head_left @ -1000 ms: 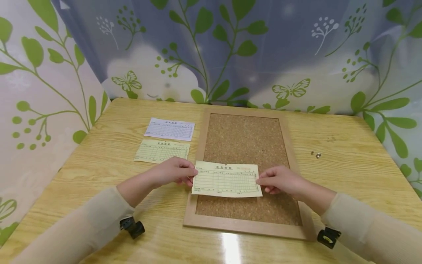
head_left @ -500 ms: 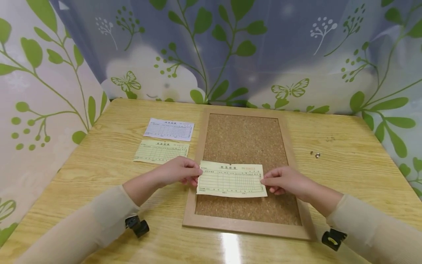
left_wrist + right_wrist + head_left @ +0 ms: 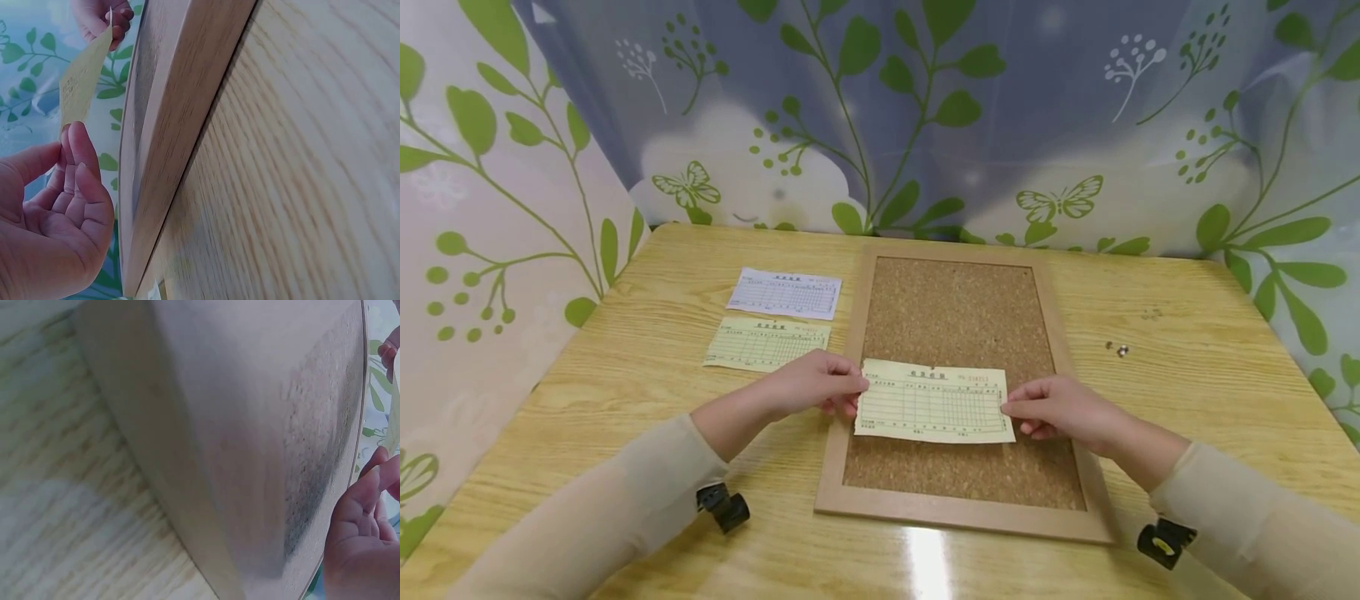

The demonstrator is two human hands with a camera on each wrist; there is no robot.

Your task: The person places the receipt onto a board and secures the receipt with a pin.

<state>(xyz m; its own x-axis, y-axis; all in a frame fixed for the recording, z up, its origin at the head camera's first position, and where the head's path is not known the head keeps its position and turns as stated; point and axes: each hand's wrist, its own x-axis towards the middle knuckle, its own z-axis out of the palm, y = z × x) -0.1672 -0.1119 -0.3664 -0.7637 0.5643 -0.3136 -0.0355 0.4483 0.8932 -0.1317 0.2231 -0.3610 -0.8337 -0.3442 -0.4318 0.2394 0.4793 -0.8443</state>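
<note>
The left hand pinches one short end of a pale yellow paper slip with a printed grid between thumb and fingertip, and the right hand pinches the other end the same way. Holding both ends likely keeps the thin paper from flopping. It looks lifted a little above the brown cork board with a wooden frame. A white paper slip and a light green-yellow paper slip lie apart on the left, probably so their print shows.
</note>
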